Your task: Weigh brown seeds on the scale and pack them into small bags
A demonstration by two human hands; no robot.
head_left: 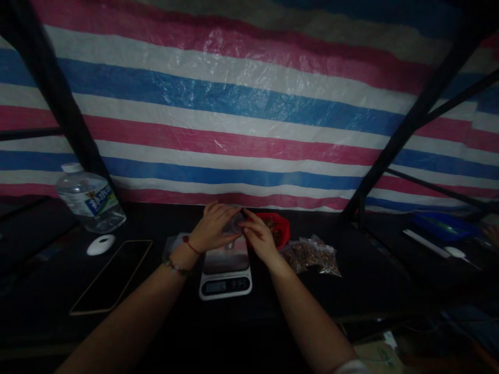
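Observation:
My left hand (214, 227) and my right hand (259, 235) meet above a white kitchen scale (226, 286). Their fingers are closed around a see-through plastic thing (234, 223), too dim to tell whether it is a bag or a cup. The scale has a dark display and a shiny weighing plate. Just behind my right hand is a red plastic tray (284, 228) of small brownish-gold pieces. Clear bags filled with similar small pieces (314, 255) lie beside my right wrist. Partly under my left wrist is some clear plastic (174, 243).
On the left are a large clear bottle (91, 200), a white mouse (101, 244) and a dark phone or tablet (113, 278). Dark metal posts (384, 150) frame the black table. Striped sheeting (234, 130) hangs behind. A blue tray (444, 226) sits far right.

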